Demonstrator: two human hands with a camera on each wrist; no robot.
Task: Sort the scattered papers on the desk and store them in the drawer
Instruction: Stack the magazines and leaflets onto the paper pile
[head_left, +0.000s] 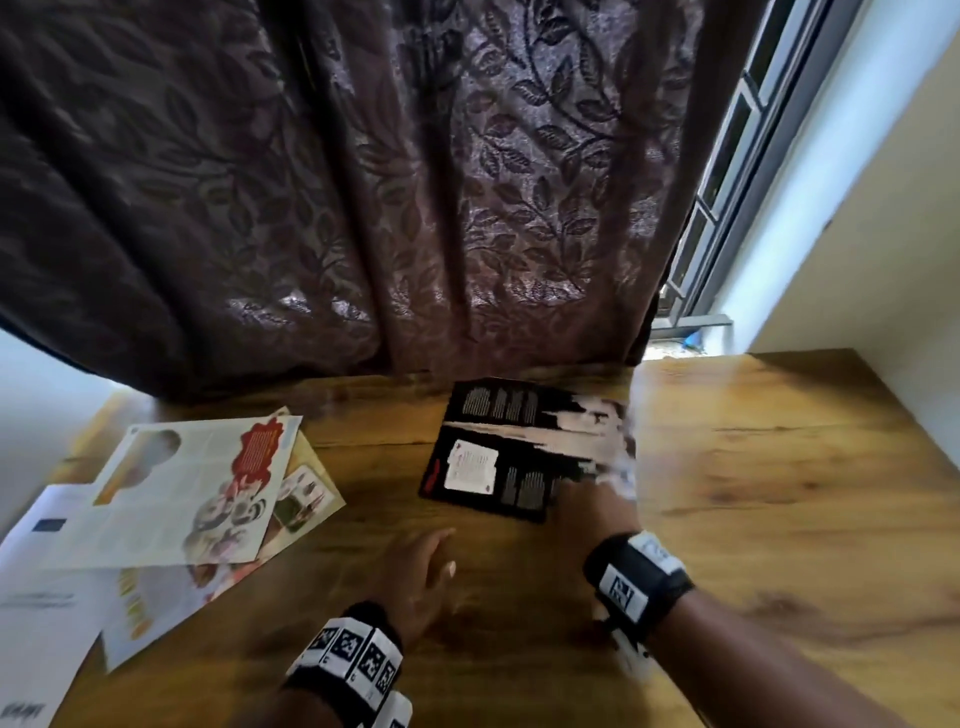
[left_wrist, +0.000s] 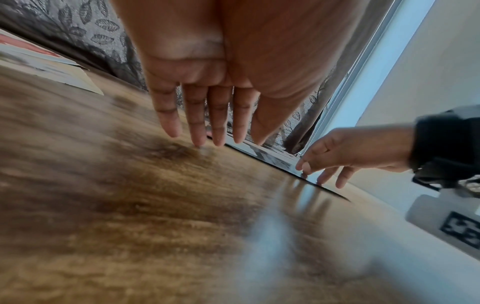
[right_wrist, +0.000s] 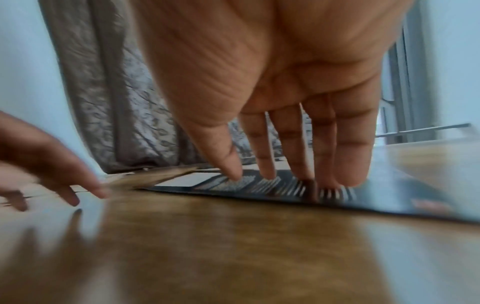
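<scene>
A black leaflet (head_left: 498, 457) with white text blocks lies flat near the middle back of the wooden desk (head_left: 779, 467). My right hand (head_left: 597, 499) reaches onto its near right corner, and in the right wrist view its straight fingers (right_wrist: 288, 162) press down on the black leaflet (right_wrist: 259, 185). My left hand (head_left: 421, 566) hovers flat just above the desk, short of the leaflet's near edge, with fingers (left_wrist: 197, 123) straight and nothing in them. A loose pile of colourful and white papers (head_left: 171, 509) lies at the left of the desk.
A dark leaf-patterned curtain (head_left: 363, 208) hangs along the desk's back edge. A barred window (head_left: 727, 182) and a pale wall (head_left: 893, 234) stand at the right. Bare wood stretches to the right of the leaflet. No drawer shows in any view.
</scene>
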